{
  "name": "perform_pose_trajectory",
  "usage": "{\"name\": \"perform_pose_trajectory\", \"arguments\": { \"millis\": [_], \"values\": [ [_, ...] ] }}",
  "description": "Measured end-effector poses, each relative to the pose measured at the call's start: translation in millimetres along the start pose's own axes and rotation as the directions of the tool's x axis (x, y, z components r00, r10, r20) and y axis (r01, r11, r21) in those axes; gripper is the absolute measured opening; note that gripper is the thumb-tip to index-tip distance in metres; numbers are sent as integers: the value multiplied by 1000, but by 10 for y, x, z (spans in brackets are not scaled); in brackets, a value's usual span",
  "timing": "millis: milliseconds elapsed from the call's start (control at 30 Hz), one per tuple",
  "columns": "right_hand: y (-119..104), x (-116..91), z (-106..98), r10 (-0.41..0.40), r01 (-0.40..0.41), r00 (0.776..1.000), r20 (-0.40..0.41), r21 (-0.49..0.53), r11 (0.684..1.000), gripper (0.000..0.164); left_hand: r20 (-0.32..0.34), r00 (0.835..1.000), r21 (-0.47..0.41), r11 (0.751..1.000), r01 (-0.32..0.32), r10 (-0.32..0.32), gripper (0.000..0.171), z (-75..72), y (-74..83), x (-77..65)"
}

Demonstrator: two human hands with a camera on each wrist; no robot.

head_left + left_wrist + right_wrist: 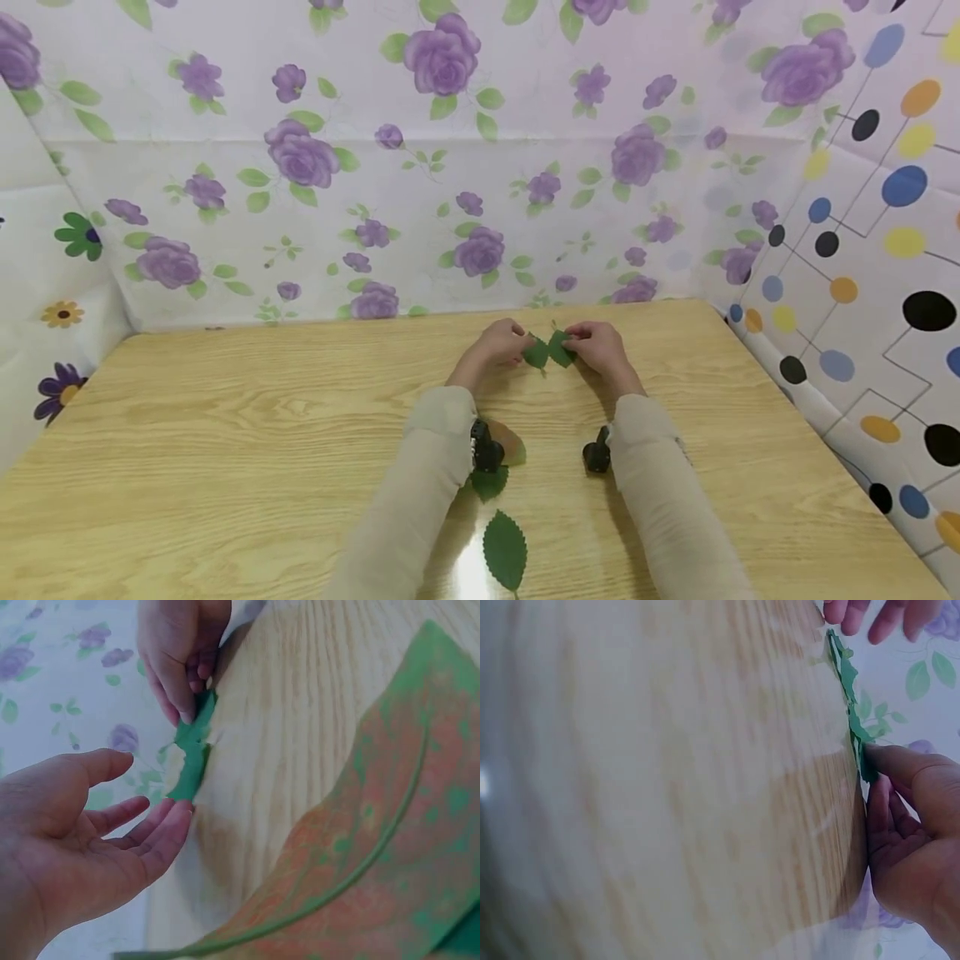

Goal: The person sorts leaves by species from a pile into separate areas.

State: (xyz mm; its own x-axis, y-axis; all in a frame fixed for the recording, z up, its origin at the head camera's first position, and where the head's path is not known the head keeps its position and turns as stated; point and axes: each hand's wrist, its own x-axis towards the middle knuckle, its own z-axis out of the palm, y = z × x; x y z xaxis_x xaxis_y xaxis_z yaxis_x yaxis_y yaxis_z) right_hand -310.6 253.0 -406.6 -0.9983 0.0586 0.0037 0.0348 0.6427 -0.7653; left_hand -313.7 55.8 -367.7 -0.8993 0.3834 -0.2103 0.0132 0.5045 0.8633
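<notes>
Near the table's far edge, two green serrated leaves lie almost end to end. My left hand (504,342) is at the left leaf (536,353); in the left wrist view its thumb stands apart and its loosely bent fingertips touch that leaf (195,776). My right hand (600,343) pinches the right leaf (559,348) between thumb and fingers, as the right wrist view shows at this leaf (865,754). The two leaves meet or nearly touch between the hands. Part of each leaf is covered by fingers.
Under my left wrist lies a reddish-green leaf (512,444), partly hidden, with a green leaf (490,483) beside it. Another green leaf (505,550) rests closer to me on the wooden table (262,450). A flowered sheet (337,225) rises behind the table; a dotted sheet (870,250) stands right.
</notes>
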Motion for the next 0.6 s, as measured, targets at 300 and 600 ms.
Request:
{"name": "perform_pose_trajectory", "arguments": {
  "millis": [300,600],
  "values": [
    [-3,-12,-19,8,-8,1000,11,5,1000,32,79,985,141,976,-165,155,38,-201,178,-262],
    [6,-6,5,-20,20,1000,12,-8,1000,33,148,929,222,903,-366,340,28,-314,60,-851]
  ]
}}
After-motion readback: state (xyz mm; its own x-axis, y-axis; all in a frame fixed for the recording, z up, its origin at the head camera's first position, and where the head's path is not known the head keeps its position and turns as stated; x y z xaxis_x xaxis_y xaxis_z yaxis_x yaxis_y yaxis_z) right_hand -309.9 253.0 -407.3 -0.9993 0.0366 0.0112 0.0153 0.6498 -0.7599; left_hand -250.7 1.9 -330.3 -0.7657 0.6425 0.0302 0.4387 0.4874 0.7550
